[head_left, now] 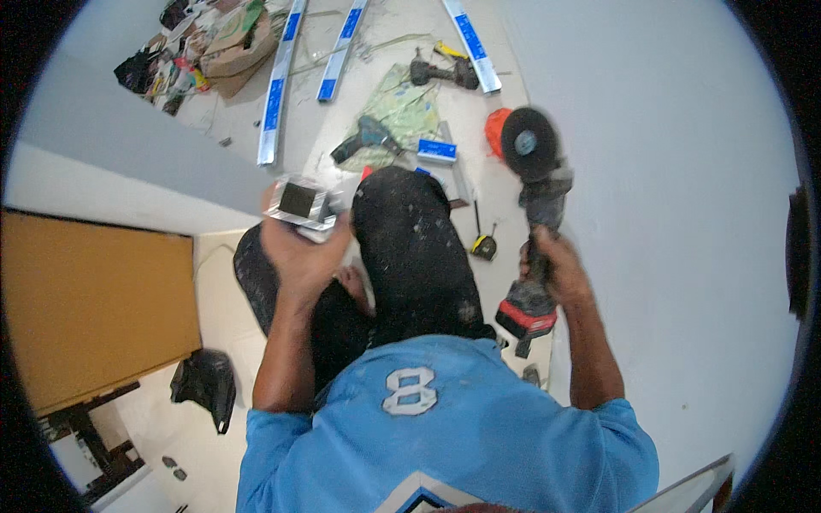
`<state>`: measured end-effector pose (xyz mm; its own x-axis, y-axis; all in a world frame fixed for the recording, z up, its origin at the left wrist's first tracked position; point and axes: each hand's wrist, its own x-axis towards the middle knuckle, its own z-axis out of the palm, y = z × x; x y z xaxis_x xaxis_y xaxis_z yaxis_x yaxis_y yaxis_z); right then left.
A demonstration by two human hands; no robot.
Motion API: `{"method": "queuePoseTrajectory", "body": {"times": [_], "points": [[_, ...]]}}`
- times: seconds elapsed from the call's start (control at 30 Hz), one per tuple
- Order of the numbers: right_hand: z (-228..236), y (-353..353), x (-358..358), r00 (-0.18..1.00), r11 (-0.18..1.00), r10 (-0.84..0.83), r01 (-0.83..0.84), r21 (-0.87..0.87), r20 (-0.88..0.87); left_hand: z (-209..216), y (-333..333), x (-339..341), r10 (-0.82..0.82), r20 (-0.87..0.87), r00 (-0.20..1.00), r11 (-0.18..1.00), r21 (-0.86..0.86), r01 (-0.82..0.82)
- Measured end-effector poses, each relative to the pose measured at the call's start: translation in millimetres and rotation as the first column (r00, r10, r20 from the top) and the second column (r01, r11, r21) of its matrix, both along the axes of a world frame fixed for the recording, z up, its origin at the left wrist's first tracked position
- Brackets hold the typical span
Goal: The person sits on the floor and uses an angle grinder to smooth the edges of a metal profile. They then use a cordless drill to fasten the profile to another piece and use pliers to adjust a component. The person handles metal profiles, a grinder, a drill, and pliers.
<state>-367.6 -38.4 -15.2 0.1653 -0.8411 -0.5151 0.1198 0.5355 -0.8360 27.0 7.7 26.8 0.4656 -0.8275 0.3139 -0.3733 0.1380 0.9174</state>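
Blue shirt cloth [445,436] fills the near edge, and both forearms rise from it toward the floor below. Left hand [299,248] has its grip clamped on a short piece of shiny metal channel [299,203], fingers wrapped under it so its dark open face tilts up, just above the knee of the dark, dust-flecked trousers [410,248]. Right hand [556,269] has its grip shut round the black handle of a cordless angle grinder [534,214], the red battery base [526,316] just below the palm and the dark disc [526,141] with its orange guard well beyond the fingers, pointing away from the body. Channel and disc are apart, with the knee between them. Just beside the grinder hand, on the pale floor [667,256], lies a yellow tape measure [484,246]; farther out past the channel lie a teal drill [368,137], a second dark drill [445,73] and long metal studs with blue labels [275,103]. As a judgement, good work here means keeping the left fingers well back from the end to be cut, bracing the channel on something firm rather than against the leg, and holding the disc square, with the guard turned toward the body
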Motion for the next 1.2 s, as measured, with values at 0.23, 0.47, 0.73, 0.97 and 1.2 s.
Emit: {"method": "queuePoseTrajectory", "body": {"times": [0.23,0.47,0.73,0.97,1.2], "points": [[-99,-81,4,0.979,0.975,0.197,-0.190,0.116,-0.048,27,0,43,0.052,-0.029,0.998,0.991,-0.125,-0.056],[-181,-217,39,0.882,0.967,0.252,-0.212,0.144,-0.398,16,-10,86,0.178,-0.142,0.974,0.976,-0.103,-0.193],[-295,-310,38,0.882,0.927,0.354,-0.287,0.240,-0.312,0,-23,118,0.107,-0.138,0.985,0.990,-0.072,-0.117],[-335,-328,42,0.830,0.912,0.407,-0.347,0.218,-0.381,-9,-33,129,0.082,-0.191,0.978,0.996,-0.021,-0.088],[-336,-345,37,0.909,0.896,0.384,-0.324,0.304,-0.162,-21,-56,134,0.058,-0.184,0.981,0.997,-0.039,-0.066]]}}
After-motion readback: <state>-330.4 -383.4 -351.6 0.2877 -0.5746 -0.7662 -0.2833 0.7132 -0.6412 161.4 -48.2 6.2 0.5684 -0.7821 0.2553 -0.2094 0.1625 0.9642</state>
